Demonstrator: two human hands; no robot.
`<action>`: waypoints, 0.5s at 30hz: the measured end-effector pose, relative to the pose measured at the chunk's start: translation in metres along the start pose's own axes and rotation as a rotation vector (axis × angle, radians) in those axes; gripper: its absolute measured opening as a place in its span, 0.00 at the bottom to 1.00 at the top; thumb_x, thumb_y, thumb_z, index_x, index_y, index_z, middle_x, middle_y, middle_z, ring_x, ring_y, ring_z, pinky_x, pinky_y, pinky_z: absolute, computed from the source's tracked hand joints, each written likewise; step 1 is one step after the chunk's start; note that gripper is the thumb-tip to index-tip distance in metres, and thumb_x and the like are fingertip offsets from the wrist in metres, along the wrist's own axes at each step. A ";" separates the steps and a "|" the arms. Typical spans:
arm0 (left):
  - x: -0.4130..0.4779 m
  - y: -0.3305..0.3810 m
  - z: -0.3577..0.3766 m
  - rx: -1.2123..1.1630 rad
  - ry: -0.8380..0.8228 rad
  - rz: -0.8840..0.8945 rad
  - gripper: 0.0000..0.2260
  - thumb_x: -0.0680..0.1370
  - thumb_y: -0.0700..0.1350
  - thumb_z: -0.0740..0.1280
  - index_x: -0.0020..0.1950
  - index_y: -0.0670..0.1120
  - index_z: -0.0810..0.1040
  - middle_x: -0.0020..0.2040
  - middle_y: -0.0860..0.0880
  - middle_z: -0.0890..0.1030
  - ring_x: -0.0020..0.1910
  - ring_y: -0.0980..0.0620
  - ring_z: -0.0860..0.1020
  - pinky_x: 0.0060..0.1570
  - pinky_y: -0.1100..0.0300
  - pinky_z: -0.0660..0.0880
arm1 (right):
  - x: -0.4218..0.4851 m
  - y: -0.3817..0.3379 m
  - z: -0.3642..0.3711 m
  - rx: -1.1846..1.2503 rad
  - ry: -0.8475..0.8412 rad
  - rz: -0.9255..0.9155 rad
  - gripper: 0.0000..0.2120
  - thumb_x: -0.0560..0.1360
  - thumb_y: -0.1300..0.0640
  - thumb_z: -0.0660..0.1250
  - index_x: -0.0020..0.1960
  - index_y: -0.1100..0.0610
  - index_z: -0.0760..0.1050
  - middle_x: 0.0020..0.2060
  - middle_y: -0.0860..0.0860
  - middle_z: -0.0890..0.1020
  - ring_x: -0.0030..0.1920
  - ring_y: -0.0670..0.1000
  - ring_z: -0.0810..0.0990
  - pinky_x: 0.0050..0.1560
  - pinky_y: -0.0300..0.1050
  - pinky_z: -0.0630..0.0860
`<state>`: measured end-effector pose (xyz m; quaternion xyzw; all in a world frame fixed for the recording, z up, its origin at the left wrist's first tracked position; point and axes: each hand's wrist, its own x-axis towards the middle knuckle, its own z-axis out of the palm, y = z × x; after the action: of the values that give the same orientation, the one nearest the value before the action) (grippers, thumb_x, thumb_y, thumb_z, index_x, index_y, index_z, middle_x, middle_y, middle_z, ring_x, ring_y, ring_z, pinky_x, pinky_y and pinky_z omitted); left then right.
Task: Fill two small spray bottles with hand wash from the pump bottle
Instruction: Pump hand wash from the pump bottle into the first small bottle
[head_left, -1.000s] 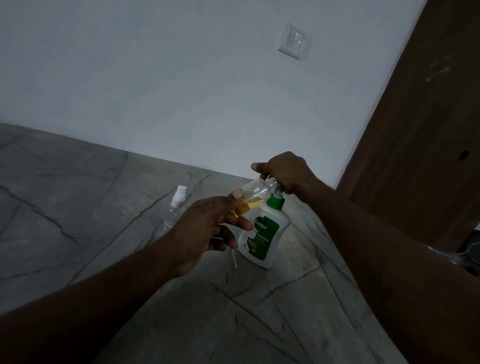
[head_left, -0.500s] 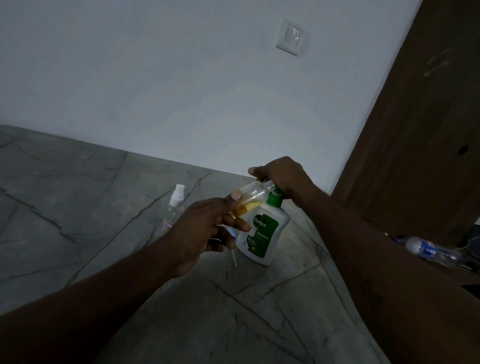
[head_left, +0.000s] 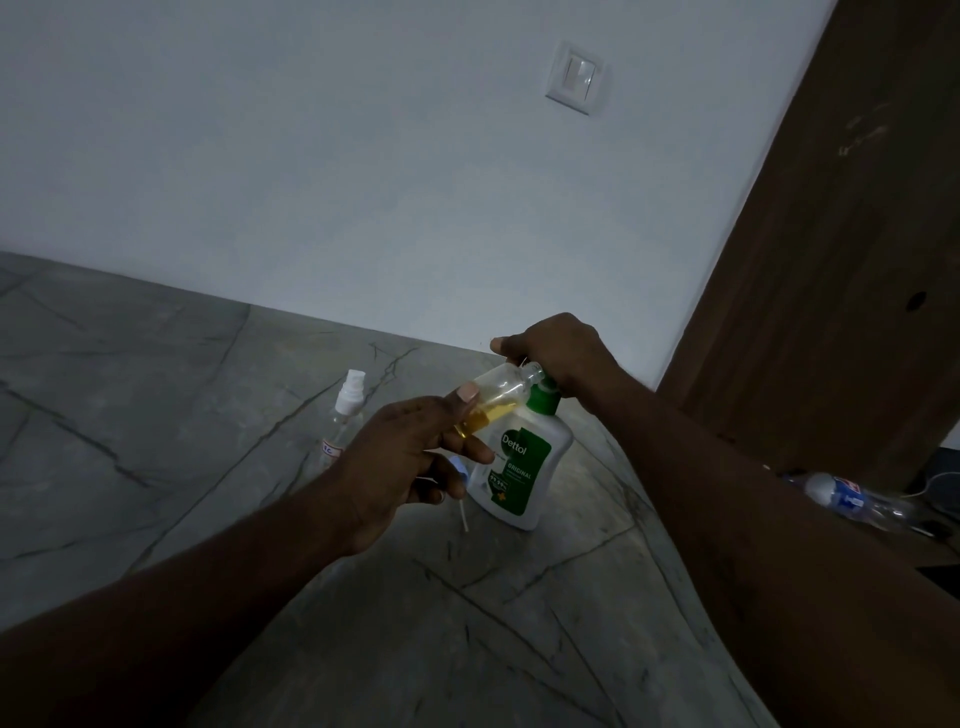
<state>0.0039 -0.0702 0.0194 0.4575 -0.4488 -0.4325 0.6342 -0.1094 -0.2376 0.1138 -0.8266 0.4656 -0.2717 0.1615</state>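
A white pump bottle with a green label and green collar stands on the grey stone counter. My right hand covers and grips its pump head. My left hand holds a small clear spray bottle tilted, with its open neck up against the pump spout; amber liquid sits in its lower part. The lower fingers of that hand also hold the removed spray top, whose thin white tube hangs down. A second small spray bottle with a white cap stands upright to the left.
A grey wall with a light switch rises behind the counter. A brown wooden door or panel stands at the right. A plastic water bottle lies on a dark surface beyond my right forearm, near some cables.
My hands and the bottles hold nearly the same pose. The view has shifted slightly, and the water bottle at the right has come into sight.
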 end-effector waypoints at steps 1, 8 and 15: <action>0.000 0.000 0.000 0.004 0.000 -0.002 0.26 0.74 0.63 0.64 0.59 0.43 0.79 0.47 0.43 0.87 0.29 0.50 0.78 0.32 0.60 0.72 | 0.000 0.000 0.000 0.003 -0.003 -0.001 0.18 0.74 0.43 0.75 0.32 0.52 0.77 0.32 0.46 0.80 0.36 0.47 0.80 0.40 0.42 0.75; 0.000 0.002 0.001 -0.019 0.001 0.016 0.25 0.75 0.62 0.65 0.60 0.43 0.79 0.47 0.42 0.87 0.29 0.50 0.78 0.33 0.59 0.72 | 0.000 -0.004 -0.009 -0.030 0.017 -0.040 0.18 0.74 0.41 0.72 0.36 0.54 0.82 0.33 0.49 0.82 0.34 0.49 0.80 0.38 0.44 0.74; 0.000 0.002 0.001 -0.012 0.005 0.018 0.26 0.74 0.62 0.65 0.58 0.42 0.79 0.47 0.43 0.87 0.29 0.50 0.78 0.32 0.60 0.72 | 0.001 0.001 -0.004 -0.038 0.011 -0.024 0.19 0.75 0.42 0.72 0.32 0.52 0.78 0.31 0.47 0.80 0.32 0.45 0.78 0.33 0.40 0.70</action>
<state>0.0035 -0.0696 0.0209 0.4508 -0.4489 -0.4284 0.6417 -0.1121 -0.2395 0.1164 -0.8335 0.4616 -0.2694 0.1400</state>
